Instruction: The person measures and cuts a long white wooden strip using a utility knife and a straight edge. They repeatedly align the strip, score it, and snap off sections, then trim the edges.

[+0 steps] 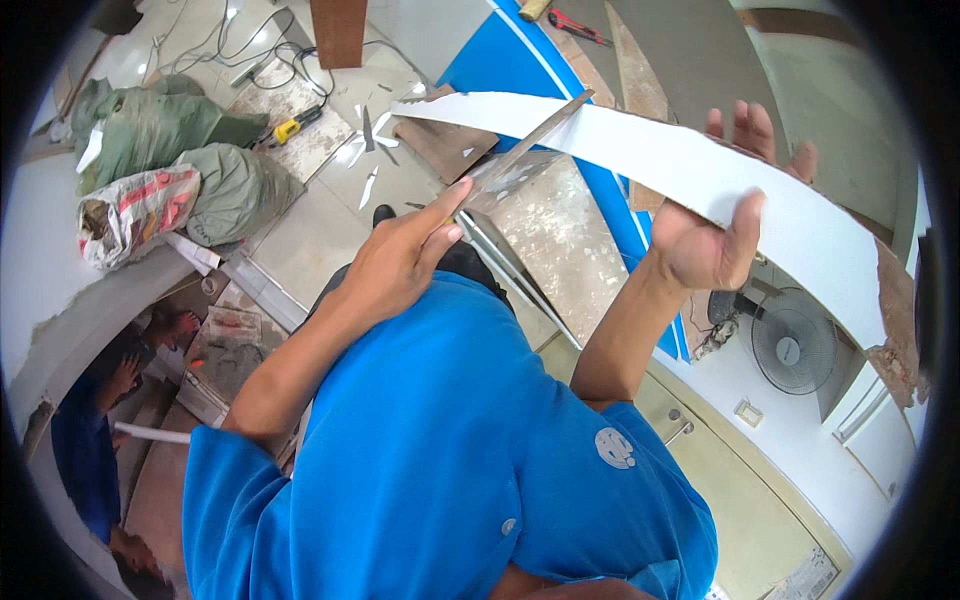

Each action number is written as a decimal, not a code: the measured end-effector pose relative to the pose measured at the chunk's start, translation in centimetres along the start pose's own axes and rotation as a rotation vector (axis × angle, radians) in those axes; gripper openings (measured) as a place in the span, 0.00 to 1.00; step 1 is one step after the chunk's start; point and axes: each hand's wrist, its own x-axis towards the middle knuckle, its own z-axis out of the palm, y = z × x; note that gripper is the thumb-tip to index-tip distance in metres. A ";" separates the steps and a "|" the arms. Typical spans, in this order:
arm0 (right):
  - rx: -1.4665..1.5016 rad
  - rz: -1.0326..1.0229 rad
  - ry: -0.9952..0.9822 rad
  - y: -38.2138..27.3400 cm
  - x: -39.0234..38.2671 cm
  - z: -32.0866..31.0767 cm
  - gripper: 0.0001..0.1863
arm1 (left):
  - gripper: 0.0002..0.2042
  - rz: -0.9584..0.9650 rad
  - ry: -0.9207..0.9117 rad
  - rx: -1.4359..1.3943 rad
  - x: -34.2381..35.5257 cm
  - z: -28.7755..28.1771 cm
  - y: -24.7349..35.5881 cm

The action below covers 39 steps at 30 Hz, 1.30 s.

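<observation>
Hands (400, 255) above littered tile floor (333, 190)

blade (530, 146) across strip (640, 150), sacks (160, 130) at left, cables (297, 66) beyond sacks, fan (793, 340) at right, perhaps on a counter (722, 378)

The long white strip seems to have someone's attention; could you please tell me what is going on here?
A person in a blue shirt holds the white strip up in the right hand. The left hand grips a long, narrow tool, whose far end overlaps the strip in this view; whether they touch is hard to tell. Pale scraps lie on the floor ahead, with stuffed bags to the left.
</observation>
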 end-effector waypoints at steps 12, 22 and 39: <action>0.355 0.151 -0.338 0.2 -1.1 -1.6 0.25 | 0.25 -0.366 0.010 0.196 7.3 0.1 -2.2; 0.373 0.213 -0.331 1.2 0.7 -4.1 0.23 | 0.26 -0.077 0.036 0.117 1.9 2.4 -3.1; 0.304 0.200 -0.113 1.5 1.6 -8.7 0.21 | 0.23 0.312 0.140 0.191 9.0 3.5 -0.4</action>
